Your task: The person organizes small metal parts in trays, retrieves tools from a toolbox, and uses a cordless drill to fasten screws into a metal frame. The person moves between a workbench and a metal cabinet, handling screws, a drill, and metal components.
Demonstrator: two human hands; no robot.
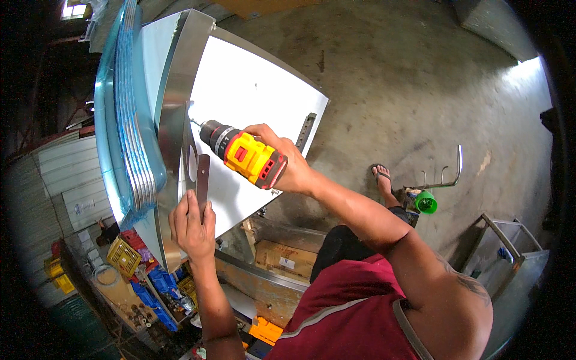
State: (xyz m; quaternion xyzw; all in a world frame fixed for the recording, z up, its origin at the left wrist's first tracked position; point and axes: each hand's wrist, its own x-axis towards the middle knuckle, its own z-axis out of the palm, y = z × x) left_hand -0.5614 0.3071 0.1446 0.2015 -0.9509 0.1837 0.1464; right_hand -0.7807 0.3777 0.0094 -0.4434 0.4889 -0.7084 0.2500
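My right hand (291, 168) is wrapped round a yellow and black cordless drill (249, 157), tilted up to the left. Its thin bit (195, 122) points at the inner edge of the steel rim (177, 84) around a white panel (246, 78). Whether the bit touches metal I cannot tell. Lower down, my left hand (193, 231) has its fingers pressed on a narrow brownish flat metal strip (203, 180), which lies along that rim. Beside the strip is a metal piece with a rounded cutout (192, 162).
Blue-wrapped curved metal trim (129, 114) runs along the panel's left side. A dark slotted bar (306, 131) lies on the panel's right edge. Crates (124, 258) and blue bins (153, 306) fill the lower left. A green cup (426, 203) and a metal cart (504, 258) stand right.
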